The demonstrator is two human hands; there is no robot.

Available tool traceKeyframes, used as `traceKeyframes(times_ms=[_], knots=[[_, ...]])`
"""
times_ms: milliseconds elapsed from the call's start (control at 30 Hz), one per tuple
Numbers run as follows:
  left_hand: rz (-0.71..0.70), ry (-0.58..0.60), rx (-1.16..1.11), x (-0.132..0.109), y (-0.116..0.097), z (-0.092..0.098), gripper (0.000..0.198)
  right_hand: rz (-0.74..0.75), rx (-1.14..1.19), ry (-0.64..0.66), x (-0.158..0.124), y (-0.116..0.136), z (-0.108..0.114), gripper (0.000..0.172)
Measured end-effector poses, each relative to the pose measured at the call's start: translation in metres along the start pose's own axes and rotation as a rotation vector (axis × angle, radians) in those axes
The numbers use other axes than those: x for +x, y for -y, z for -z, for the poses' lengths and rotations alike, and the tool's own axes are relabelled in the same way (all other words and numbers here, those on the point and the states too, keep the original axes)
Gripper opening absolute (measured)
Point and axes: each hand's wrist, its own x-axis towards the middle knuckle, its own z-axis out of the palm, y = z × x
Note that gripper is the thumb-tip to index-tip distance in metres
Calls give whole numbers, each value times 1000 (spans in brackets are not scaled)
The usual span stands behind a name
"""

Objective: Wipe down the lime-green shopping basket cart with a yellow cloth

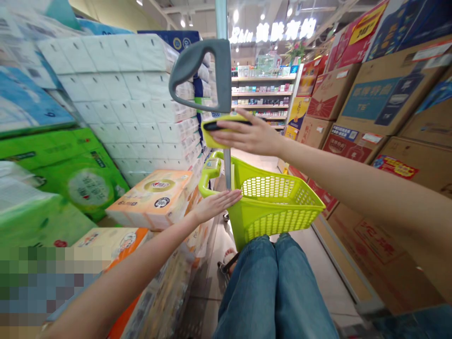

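- My right hand (249, 136) is gripping a flat yellow-green item with a black band (211, 136), its exact kind unclear, just beside a curved grey plastic handle (199, 70).
- The item is being held above the far end of a lime-green plastic mesh basket (278, 226).
- My left hand (215, 205) is extending open, palm down, just beside the basket's left side.
- My hands are standing apart, the right farther away than the left.
- Stacks of white-wrapped tissue packs (120, 99) are rising on the left; brown cardboard cartons (384, 99) are lining the right.
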Motion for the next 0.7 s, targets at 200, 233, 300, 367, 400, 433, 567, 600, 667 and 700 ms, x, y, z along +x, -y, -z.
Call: traceKeyframes(times_ms=[200, 233, 300, 367, 400, 433, 567, 600, 667, 700], knots=[[-1, -26, -38, -1, -2, -4, 65, -104, 26, -61, -18, 25, -14, 54], [1, -29, -50, -1, -3, -5, 65, -64, 14, -22, -29, 42, -23, 54], [8, -36, -76, -2, -5, -8, 65, 74, -23, 128, -47, 70, -39, 50], [13, -39, -97, -2, -5, -10, 66, 176, -53, 241, -53, 79, -43, 47], [12, -36, -100, -2, -5, -10, 67, 192, -57, 254, -50, 74, -40, 46], [11, -30, -97, -2, -5, -9, 67, 179, -52, 236, -43, 64, -34, 46], [15, -31, -82, -1, -2, -4, 66, -56, 12, -37, -5, 6, 0, 50], [16, -34, -79, 0, -2, -3, 65, -114, 21, -94, 0, -1, 4, 50], [11, -34, -61, 0, -2, -2, 64, -178, 22, -151, -2, 2, 0, 51], [8, -31, -47, 0, -2, -3, 64, -174, 10, -134, -9, 12, -6, 51]])
